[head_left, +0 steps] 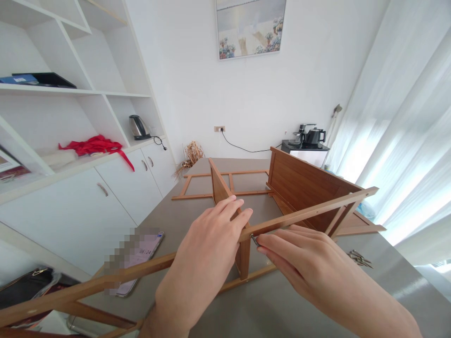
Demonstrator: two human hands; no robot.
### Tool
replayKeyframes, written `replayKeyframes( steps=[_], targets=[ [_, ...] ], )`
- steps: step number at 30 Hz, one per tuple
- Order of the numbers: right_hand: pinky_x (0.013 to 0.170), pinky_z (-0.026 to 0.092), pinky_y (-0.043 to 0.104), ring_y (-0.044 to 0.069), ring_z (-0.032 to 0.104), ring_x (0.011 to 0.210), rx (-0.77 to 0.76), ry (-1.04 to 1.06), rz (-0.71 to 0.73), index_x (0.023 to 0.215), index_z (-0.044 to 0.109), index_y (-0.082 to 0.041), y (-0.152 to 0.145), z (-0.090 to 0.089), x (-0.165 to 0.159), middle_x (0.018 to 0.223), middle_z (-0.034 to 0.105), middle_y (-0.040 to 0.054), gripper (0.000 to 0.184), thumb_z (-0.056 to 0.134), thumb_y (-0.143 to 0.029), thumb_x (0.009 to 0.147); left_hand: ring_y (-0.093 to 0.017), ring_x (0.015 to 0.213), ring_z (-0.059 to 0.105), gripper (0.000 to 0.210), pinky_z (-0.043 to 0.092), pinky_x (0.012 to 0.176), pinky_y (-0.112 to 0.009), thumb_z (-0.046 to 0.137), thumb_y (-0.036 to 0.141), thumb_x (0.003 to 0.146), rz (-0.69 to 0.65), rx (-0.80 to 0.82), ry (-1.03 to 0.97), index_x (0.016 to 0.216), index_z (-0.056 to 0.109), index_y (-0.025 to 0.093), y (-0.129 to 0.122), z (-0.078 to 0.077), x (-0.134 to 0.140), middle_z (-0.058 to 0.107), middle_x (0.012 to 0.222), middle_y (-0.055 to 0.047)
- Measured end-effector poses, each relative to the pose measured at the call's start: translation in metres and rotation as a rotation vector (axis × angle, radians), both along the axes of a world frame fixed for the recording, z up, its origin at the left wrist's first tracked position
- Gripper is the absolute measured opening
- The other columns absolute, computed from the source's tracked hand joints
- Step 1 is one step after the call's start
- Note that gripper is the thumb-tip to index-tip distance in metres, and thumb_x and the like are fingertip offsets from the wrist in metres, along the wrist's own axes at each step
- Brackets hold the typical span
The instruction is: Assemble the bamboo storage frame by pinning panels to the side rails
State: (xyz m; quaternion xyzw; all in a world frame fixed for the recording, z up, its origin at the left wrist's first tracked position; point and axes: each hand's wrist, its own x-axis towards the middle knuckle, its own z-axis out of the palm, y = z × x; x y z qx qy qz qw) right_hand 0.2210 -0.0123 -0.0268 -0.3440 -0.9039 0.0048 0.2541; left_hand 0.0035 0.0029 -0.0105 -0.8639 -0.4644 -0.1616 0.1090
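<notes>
A brown wooden shelf frame (299,216) lies on its side across the table, its long rail running from lower left to upper right. My left hand (206,249) grips the rail where it meets a wooden shelf board (221,185), the fingers over the board's edge. Between the thumb and fingers of my right hand (310,263) is a small bent metal hex key (254,241). Its tip is at the rail's side, by the joint with the board. Whether a screw sits there is hidden. Several loose screws (359,258) lie to the right of my right hand.
The grey table (317,310) carries a phone (143,256) at left, partly behind the rail. A wide wooden panel (306,188) stands at the far right of the frame. White cabinets (116,183) line the left, and a coffee maker (306,136) stands beyond the table.
</notes>
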Motion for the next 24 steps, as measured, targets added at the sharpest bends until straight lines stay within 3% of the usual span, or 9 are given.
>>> replayKeyframes(
  steps=[6,24],
  targets=[
    [0.067,0.034,0.029,0.012,0.050,0.071,-0.080,0.000,0.033,0.094,0.053,-0.020,-0.0006,0.0037,0.0005,0.082,0.058,-0.0023,0.016,0.044,-0.010,0.102,-0.020,0.142,0.045,0.062,0.045,0.115,-0.039,0.056,-0.002,0.079,-0.011,-0.008,-0.010,0.134,0.057,0.025,-0.0001,0.0012,0.0005,0.053,0.150,-0.003],
    [0.069,0.040,0.029,0.016,0.056,0.079,0.043,-0.016,0.029,0.101,0.062,-0.020,-0.0008,0.0073,0.0020,0.087,0.060,0.0020,0.018,0.049,-0.007,0.097,-0.019,0.142,0.045,0.055,0.043,0.116,-0.038,0.055,0.001,0.083,-0.016,-0.014,-0.013,0.132,0.058,0.024,-0.0012,0.0035,-0.0001,0.054,0.149,-0.004]
  ],
)
